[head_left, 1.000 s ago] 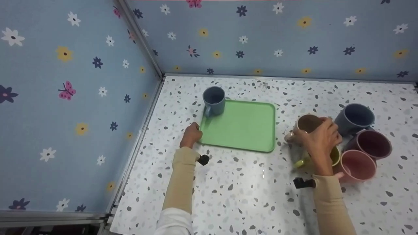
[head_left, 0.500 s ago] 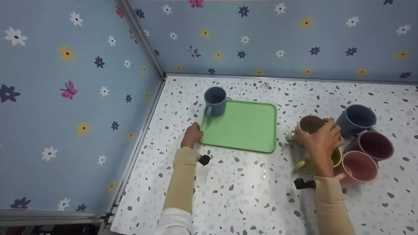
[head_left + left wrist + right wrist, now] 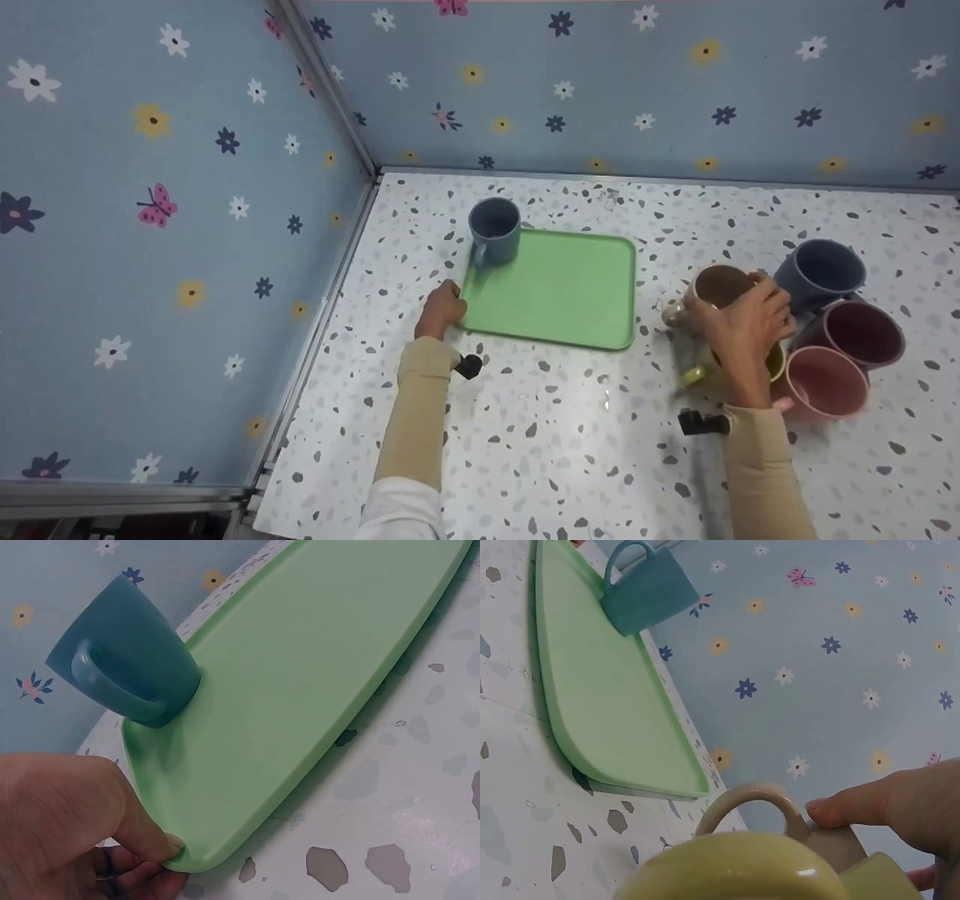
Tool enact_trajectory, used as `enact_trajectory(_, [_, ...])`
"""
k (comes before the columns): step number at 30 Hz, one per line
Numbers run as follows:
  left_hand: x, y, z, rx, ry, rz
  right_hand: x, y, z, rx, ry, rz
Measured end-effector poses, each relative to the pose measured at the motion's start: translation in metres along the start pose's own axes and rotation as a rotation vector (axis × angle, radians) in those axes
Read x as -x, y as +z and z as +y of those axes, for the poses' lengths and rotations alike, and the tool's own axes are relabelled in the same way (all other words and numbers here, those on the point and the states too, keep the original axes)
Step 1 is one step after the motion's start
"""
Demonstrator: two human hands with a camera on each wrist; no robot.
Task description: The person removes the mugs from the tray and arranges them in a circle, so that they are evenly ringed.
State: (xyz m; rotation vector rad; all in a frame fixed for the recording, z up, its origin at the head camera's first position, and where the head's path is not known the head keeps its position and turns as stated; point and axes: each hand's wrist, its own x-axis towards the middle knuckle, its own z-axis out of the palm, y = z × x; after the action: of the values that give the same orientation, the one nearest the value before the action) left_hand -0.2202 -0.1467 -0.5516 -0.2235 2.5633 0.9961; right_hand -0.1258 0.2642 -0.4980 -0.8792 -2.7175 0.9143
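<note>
At the near left corner of a green tray (image 3: 562, 289), my left hand (image 3: 439, 309) pinches the rim. Its thumb (image 3: 154, 836) lies on top, with fingers under the edge. A blue mug (image 3: 504, 246) stands upright on the tray's far left corner, handle toward me. On the right, my right hand (image 3: 750, 330) grips a beige mug (image 3: 720, 286), thumb on the handle side and fingers across the other side. The beige handle (image 3: 754, 795) points left. Under my right wrist is a yellow mug (image 3: 776, 361), partly hidden by the hand; its handle also points left.
Right of my right hand, a second blue mug (image 3: 821, 277), a maroon mug (image 3: 864, 335) and a pink mug (image 3: 829, 384) crowd together. Speckled tabletop (image 3: 525, 450) lies in front of the tray. Flowered walls (image 3: 600, 90) bound the back and left.
My right hand and the beige mug have shifted slightly to the right. The left hand keeps its hold on the tray, and the tray and its blue mug stay put.
</note>
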Motion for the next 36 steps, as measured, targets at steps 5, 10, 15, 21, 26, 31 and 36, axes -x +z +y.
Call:
enact_trajectory(5, [0.003, -0.001, 0.001, -0.001, 0.014, 0.013, 0.0, 0.001, 0.001, -0.005, -0.009, 0.016])
enact_trajectory(10, [0.002, -0.001, 0.0, -0.002, 0.007, 0.011, -0.001, 0.002, 0.001, 0.01, -0.012, 0.012])
enact_trajectory(15, [0.002, -0.001, 0.001, 0.017, -0.029, -0.028, 0.0, 0.003, 0.002, 0.035, -0.011, 0.003])
enact_trajectory(21, [0.002, -0.001, 0.002, 0.011, -0.017, -0.017, 0.001, 0.002, 0.002, 0.045, -0.025, -0.017])
enact_trajectory(26, [0.002, -0.001, 0.001, 0.013, -0.005, -0.015, 0.005, 0.004, -0.003, 0.028, -0.078, -0.011])
enact_trajectory(31, [0.001, -0.001, 0.001, 0.007, -0.004, -0.016, 0.007, 0.007, -0.014, 0.004, -0.153, 0.037])
enact_trajectory(36, [0.002, -0.002, 0.002, -0.006, 0.004, -0.011, 0.006, 0.012, -0.031, -0.062, -0.226, 0.057])
